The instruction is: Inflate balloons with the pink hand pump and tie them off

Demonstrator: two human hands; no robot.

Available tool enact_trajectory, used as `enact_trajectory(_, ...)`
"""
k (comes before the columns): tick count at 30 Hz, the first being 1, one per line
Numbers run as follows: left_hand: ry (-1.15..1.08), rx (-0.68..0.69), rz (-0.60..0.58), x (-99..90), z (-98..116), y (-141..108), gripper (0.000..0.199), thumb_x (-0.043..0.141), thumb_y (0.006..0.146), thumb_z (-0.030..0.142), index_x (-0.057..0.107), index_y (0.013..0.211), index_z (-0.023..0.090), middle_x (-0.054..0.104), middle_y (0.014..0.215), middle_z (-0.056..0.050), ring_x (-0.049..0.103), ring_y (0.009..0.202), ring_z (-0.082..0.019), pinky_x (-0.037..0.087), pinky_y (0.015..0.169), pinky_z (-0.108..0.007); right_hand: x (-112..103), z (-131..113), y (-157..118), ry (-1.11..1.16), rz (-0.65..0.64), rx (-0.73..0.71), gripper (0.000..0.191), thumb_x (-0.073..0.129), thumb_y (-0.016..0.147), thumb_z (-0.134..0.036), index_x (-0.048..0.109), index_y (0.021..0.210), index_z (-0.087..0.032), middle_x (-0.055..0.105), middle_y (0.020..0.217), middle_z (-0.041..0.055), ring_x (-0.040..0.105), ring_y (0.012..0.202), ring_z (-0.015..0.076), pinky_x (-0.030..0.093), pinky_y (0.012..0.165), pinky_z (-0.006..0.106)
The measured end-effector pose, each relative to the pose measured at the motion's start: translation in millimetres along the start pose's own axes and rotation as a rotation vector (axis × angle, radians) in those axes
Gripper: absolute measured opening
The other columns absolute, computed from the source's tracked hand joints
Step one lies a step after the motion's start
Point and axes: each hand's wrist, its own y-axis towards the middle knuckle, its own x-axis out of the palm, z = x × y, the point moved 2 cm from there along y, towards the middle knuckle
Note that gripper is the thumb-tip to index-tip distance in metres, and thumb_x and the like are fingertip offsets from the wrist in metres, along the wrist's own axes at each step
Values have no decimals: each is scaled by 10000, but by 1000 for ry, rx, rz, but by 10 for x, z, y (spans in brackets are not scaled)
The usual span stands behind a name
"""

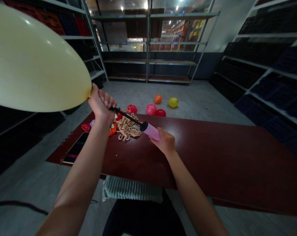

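Note:
A large pale yellow balloon [40,62], blown up, fills the upper left of the head view. Its neck is pinched in my left hand [101,103], whose fingers also wrap the black end of a balloon pump. From there the pump's black rod [130,118] slants down to its pink barrel [152,131]. My right hand [166,141] is closed around the barrel's far end. Beneath the rod, a heap of beige uninflated long balloons [128,127] lies on the dark red table [212,154]. The nozzle inside my left hand is hidden.
Orange and red packets [112,129] lie beside the heap, and a dark tablet [77,147] rests at the table's left end. Several small balloons, including a yellow one [173,102], are on the floor beyond. Metal shelves [148,62] line the room. A ribbed cushion [132,189] is at my lap.

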Motion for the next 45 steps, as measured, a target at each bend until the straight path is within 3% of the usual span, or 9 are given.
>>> enact_trajectory(4, 28, -17, -63, 421, -286, -63, 598, 526, 1132, 427, 266, 634, 222, 179, 449, 69, 180, 349, -86, 178, 379, -258, -4, 134, -24, 26, 57, 99, 422, 798, 854, -386, 701, 1210, -182, 823, 1039, 93, 781, 885, 265, 524, 750, 314)
enact_trajectory(8, 83, -101, -93, 657, -799, -217, 579, 486, 1154, 402, 265, 646, 232, 161, 451, 86, 153, 329, -70, 145, 371, -259, 3, 188, -13, 31, 65, 183, 434, 782, 875, -423, 699, 1212, -163, 821, 1038, 107, 772, 853, 257, 494, 718, 303)
enact_trajectory(12, 129, -214, -98, 614, -1358, -397, 584, 509, 1140, 368, 284, 619, 230, 211, 434, 83, 201, 307, -76, 155, 354, -262, -7, 196, 5, -16, 29, 259, 451, 763, 890, -466, 695, 1207, -153, 818, 1007, 114, 768, 837, 256, 453, 681, 293)
enact_trajectory(16, 115, -243, -19, 395, -1578, -409, 596, 590, 1097, 369, 291, 603, 224, 238, 429, 86, 201, 310, -70, 163, 352, -249, -8, 215, 23, -74, -47, 245, 420, 730, 907, -478, 699, 1197, -176, 811, 993, 101, 760, 841, 249, 430, 663, 288)
enact_trajectory(20, 79, -258, 42, 124, -1477, -313, 609, 548, 1116, 390, 279, 597, 217, 238, 421, 83, 198, 315, -69, 195, 364, -239, 5, 185, 61, -87, -53, 149, 339, 727, 913, -462, 715, 1150, -220, 813, 1015, 83, 758, 874, 247, 423, 671, 287)
enact_trajectory(27, 7, -185, 140, -298, -1108, -258, 579, 456, 1139, 300, 269, 599, 206, 233, 440, 78, 220, 338, -74, 216, 416, -248, 25, 23, 79, -120, -103, 9, 313, 711, 950, -489, 727, 1100, -215, 801, 958, 74, 732, 830, 219, 371, 661, 280)
enact_trajectory(38, -84, -132, 249, -804, -322, -139, 583, 418, 1157, 355, 230, 626, 206, 219, 444, 76, 222, 342, -75, 222, 411, -237, -31, -37, 1, -193, -149, -154, 317, 754, 932, -418, 741, 1151, -189, 795, 957, 78, 712, 830, 214, 406, 705, 307)
enact_trajectory(42, -75, -105, 271, -871, -3, -77, 564, 373, 1165, 337, 206, 643, 205, 203, 427, 74, 213, 319, -70, 221, 384, -221, 4, -67, 6, -191, -128, -215, 316, 802, 883, -403, 743, 1116, -198, 793, 933, 67, 714, 817, 214, 411, 690, 305)
enact_trajectory(45, -45, -64, 233, -778, 152, -40, 561, 382, 1160, 321, 201, 642, 206, 198, 427, 69, 203, 323, -73, 224, 381, -222, 50, -91, 17, -147, -66, -223, 324, 791, 889, -431, 746, 1098, -187, 786, 894, 63, 717, 784, 216, 421, 681, 306)
